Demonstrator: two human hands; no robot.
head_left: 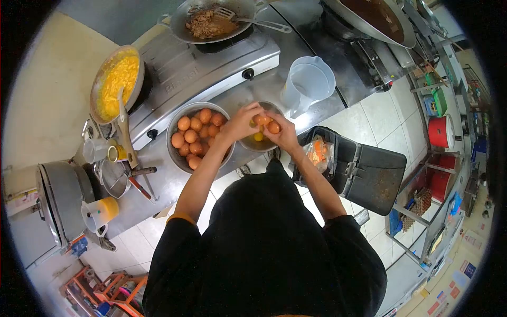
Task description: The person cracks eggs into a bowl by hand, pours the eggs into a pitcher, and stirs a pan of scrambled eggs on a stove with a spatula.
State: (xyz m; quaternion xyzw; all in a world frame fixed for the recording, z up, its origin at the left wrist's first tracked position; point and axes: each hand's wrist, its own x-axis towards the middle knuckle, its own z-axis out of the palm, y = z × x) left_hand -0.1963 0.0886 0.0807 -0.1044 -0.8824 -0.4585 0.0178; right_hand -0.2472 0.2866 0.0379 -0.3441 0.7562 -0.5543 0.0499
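Over a metal bowl (248, 143), my left hand (240, 126) and my right hand (285, 136) come together, fingers closed around a brown egg (261, 120). A second brown egg (274, 127) shows at the fingers of my right hand. Yellow yolk (258, 136) lies in the bowl just below my fingertips. Left of it, close to my left forearm, a larger metal bowl (173, 150) holds several whole brown eggs (196, 124). My fingers partly cover the egg between them, so I cannot tell whether its shell is split.
Behind the bowls stands a gas stove (179, 79) with a pan of scrambled egg (119, 87) and a wok of brown food (208, 24). A clear plastic jug (311, 79) is at the right. An open bin (317, 153) sits below the counter's edge. A yellow-filled jug (100, 211) stands left.
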